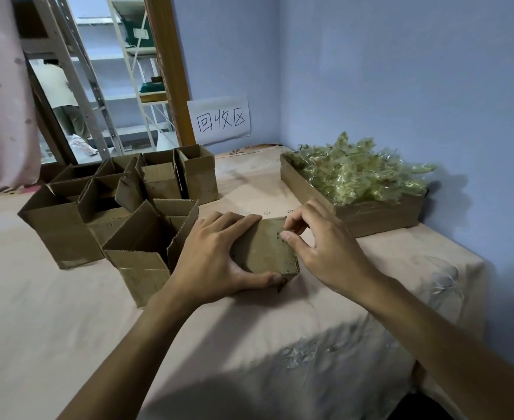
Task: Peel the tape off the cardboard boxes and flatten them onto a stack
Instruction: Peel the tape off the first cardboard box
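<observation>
Head camera view, looking down over a table (67, 313) covered with a pale pink cloth.

At the centre, a small cardboard box (264, 250) sits closed on the cloth, just in front of the person. The left hand (210, 253) grips it from the left: the fingers curl over its top face and the thumb presses along its near side. The right hand (319, 241) comes in from the right, with thumb and forefinger pinched together at the box's top right edge. They may be holding a strip of tape there, but the strip is too faint to make out.

Just left of the box, touching the left wrist area, is a cluster of open cardboard boxes (122, 201), upright with their flaps raised.

To the right and further back, near the corner of the blue wall (401, 71), a shallow cardboard tray (371, 221) holds a heap of crumpled tape (358, 171), shiny and yellowish.

A paper sign (219, 119) with handwritten characters is fixed to the wall behind the table. Left of it is a doorway (164, 71) with metal shelving (134, 86) beyond, where a person (61, 95) stands partly in view. A pink curtain (1, 101) hangs at the far left.
</observation>
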